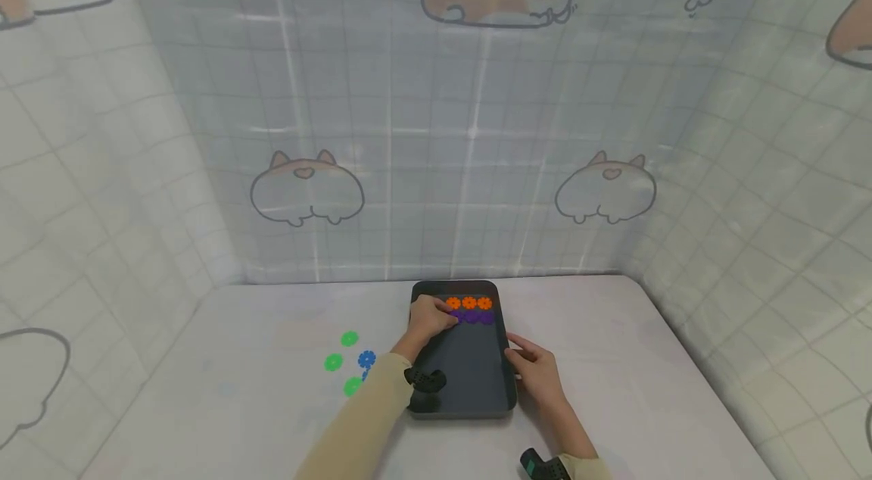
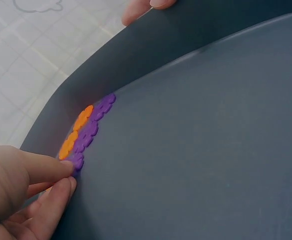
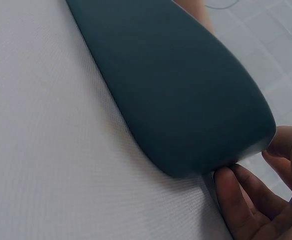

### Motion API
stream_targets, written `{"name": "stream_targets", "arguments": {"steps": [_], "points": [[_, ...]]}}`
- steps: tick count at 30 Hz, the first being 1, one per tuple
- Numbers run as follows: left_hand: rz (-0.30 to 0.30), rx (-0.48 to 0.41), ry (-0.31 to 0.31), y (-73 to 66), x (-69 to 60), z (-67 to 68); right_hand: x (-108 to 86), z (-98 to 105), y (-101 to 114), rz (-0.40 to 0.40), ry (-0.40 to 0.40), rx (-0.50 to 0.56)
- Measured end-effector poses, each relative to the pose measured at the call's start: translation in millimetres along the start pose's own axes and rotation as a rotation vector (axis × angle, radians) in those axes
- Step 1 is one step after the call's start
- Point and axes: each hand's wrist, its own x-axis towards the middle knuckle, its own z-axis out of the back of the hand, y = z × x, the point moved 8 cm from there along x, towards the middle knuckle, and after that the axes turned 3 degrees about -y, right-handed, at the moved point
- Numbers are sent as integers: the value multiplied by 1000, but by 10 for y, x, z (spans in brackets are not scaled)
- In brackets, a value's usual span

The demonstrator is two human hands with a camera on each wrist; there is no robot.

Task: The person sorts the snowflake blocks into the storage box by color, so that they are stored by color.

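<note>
My left hand [image 1: 428, 317] reaches into the dark tray [image 1: 470, 370]. Its thumb and finger pinch a purple flower-shaped piece [image 2: 77, 162] at the near end of a purple row. In that row lie two more purple flower pieces [image 2: 87, 136], flat on the tray floor. Three orange flower pieces [image 1: 469, 303] line up behind them, against the far end. My right hand [image 1: 536, 370] holds the tray's right side, with the thumb by the rim and curled fingers [image 3: 230, 192] low against the outer wall.
Left of the tray, several green round pieces [image 1: 333, 363] and blue flower pieces [image 1: 366, 359] lie on the white table [image 1: 259, 389]; my left sleeve partly covers the blue ones. Pale tiled sheeting [image 1: 436, 124] with cartoon dogs encloses the back and sides.
</note>
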Motion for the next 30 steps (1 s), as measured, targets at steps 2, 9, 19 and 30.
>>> {"name": "stream_targets", "arguments": {"steps": [2, 9, 19, 30], "points": [[-13, 3, -2, 0, 3, -2, 0, 0, 5, 9, 3, 8], [-66, 57, 13, -15, -13, -18, -4, -1, 10, 26, 16, 35], [-70, 88, -7, -13, -12, -25, -22, 3, 34, 38, 18, 33], [-45, 62, -7, 14, -33, 9, -20, -23, 26, 32, 26, 26]]}}
